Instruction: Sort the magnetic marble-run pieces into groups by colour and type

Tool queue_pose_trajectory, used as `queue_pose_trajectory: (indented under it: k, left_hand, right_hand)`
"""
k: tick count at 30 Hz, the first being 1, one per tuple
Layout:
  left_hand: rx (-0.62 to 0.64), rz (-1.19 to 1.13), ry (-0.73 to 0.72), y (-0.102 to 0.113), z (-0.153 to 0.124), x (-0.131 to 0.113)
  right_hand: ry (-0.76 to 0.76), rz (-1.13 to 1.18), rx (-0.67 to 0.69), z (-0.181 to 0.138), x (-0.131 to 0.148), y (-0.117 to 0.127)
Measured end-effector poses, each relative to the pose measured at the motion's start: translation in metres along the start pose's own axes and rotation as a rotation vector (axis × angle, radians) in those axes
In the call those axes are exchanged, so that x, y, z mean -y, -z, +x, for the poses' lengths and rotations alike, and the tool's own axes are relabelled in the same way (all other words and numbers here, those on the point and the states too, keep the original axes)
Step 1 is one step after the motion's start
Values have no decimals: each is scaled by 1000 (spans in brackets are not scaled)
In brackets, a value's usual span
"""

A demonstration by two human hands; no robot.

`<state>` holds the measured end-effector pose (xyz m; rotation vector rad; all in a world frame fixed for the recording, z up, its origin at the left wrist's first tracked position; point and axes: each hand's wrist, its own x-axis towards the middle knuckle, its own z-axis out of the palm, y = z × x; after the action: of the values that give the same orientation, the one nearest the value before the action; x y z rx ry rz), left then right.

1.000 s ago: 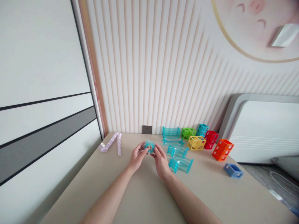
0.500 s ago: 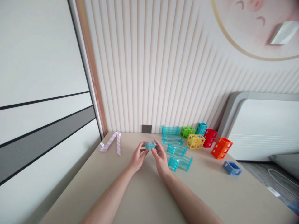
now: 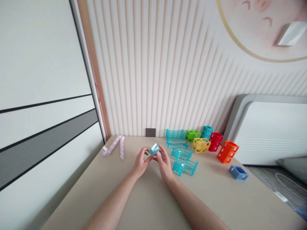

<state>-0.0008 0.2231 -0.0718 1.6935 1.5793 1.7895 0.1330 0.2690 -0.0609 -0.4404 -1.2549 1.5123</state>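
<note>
Between my hands, just over the tabletop, is a small clear teal plastic piece (image 3: pixel 154 148), tilted with a shiny face upward. My left hand (image 3: pixel 141 162) grips its left side, thumb and fingers closed on it. From the other side my right hand (image 3: pixel 164 162) pinches it with thumb and fingers. My fingers cover part of its edges. Close by on the right lie several clear teal track pieces: a curved one (image 3: pixel 185 167) nearest me, a smaller bent one (image 3: pixel 181 154), a sagging one (image 3: pixel 177 144) and a straight one (image 3: pixel 175 134) by the wall.
On the table (image 3: pixel 144 204) at right stand open-frame blocks: green (image 3: pixel 192 135), yellow (image 3: pixel 200 145), teal (image 3: pixel 206 131), red (image 3: pixel 216 141), orange (image 3: pixel 227 152) and blue (image 3: pixel 238 172). A lilac ribbon (image 3: pixel 112 148) lies at left. A dark wall socket (image 3: pixel 150 132) sits behind my hands.
The small teal piece has been turned between my fingers, from lying level to tilted with its right end raised. Both hands stay in nearly the same place; the other pieces have not moved.
</note>
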Motion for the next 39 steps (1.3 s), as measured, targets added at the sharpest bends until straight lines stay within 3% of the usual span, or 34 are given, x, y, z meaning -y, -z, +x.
queue_pose_trajectory:
  k: [9, 14, 24, 30, 34, 39]
  left_hand:
    - [178, 22, -169, 3, 2, -11]
    - [189, 4, -193, 4, 2, -15]
    - [153, 32, -138, 6, 2, -14]
    - [104, -1, -34, 5, 1, -10]
    - [61, -129, 86, 3, 0, -9]
    - [57, -353, 196, 2, 0, -13]
  right_hand:
    - [10, -98, -11, -1, 0, 5]
    - [66, -145, -36, -2, 0, 5]
    - [23, -170, -2, -2, -2, 2]
    - [16, -144, -24, -1, -6, 1]
    - [-4, -129, -84, 0, -6, 1]
    - [11, -143, -64, 0, -6, 0]
